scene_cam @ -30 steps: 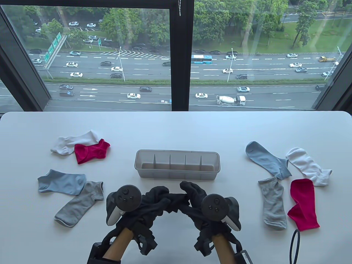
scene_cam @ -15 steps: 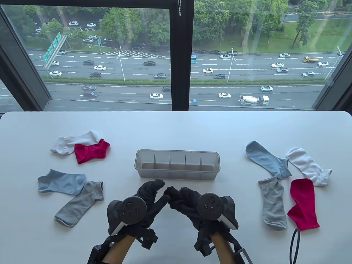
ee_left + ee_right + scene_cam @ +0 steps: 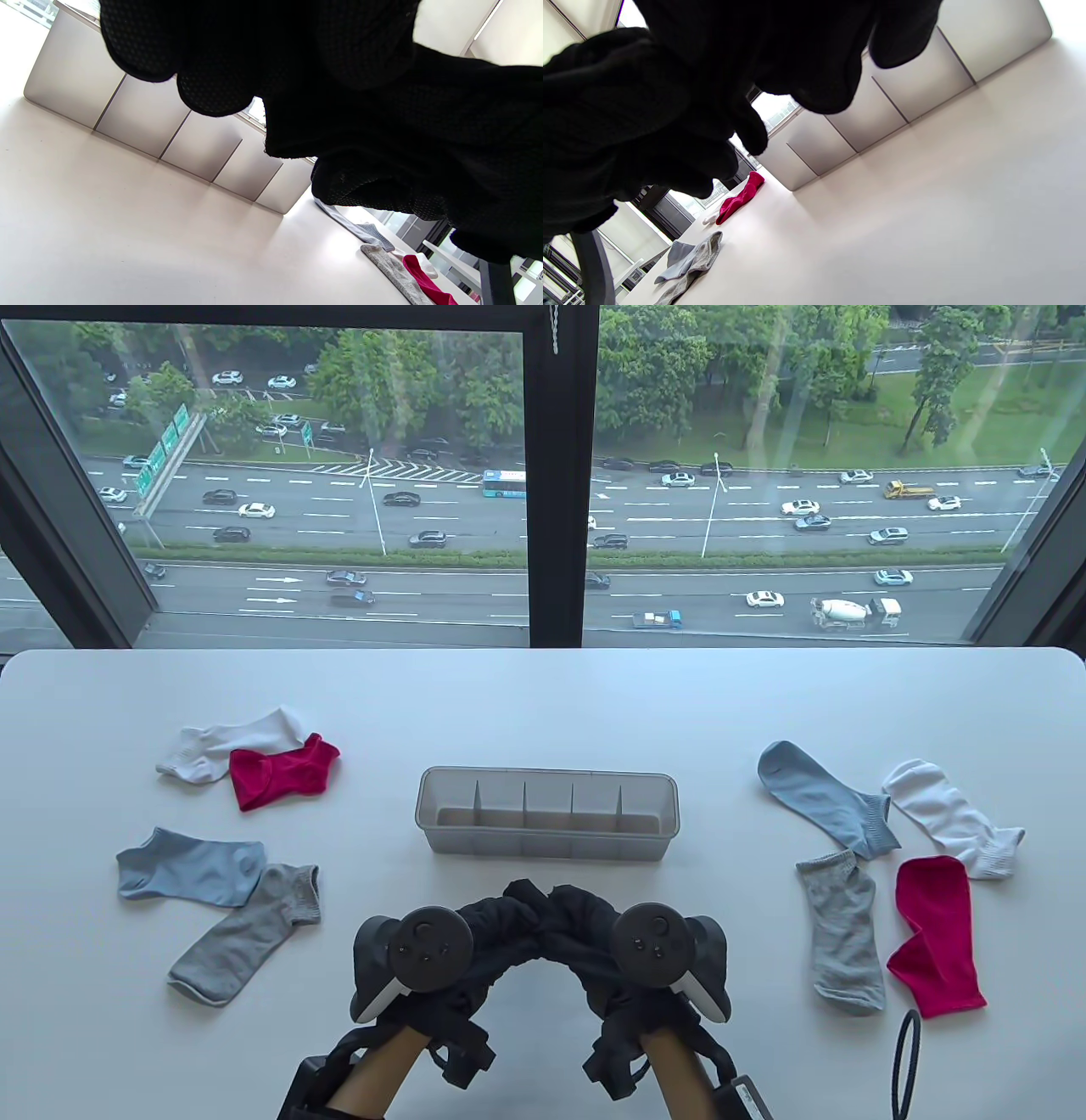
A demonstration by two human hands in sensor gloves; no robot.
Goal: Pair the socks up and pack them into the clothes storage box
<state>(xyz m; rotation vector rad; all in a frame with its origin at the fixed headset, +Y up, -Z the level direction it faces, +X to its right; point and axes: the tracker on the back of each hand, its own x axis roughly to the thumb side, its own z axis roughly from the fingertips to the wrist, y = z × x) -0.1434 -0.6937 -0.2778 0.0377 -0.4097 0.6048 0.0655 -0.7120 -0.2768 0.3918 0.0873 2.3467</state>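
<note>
Both hands, left hand (image 3: pixel 475 937) and right hand (image 3: pixel 585 937), grip bundled black fabric socks (image 3: pixel 530 912) above bench, just before empty grey plastic divided box (image 3: pixel 547 814). Pairing step; next: tuck bundle into a compartment.

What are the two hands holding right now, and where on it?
Both hold a bundle of black socks above the table, in front of the storage box. The left hand grips its left end, the right hand its right end; exact finger placement is hidden.

Bright window (image 3: pixel 339 475) daylight; gloves silhouetted black (wrist views).
</note>
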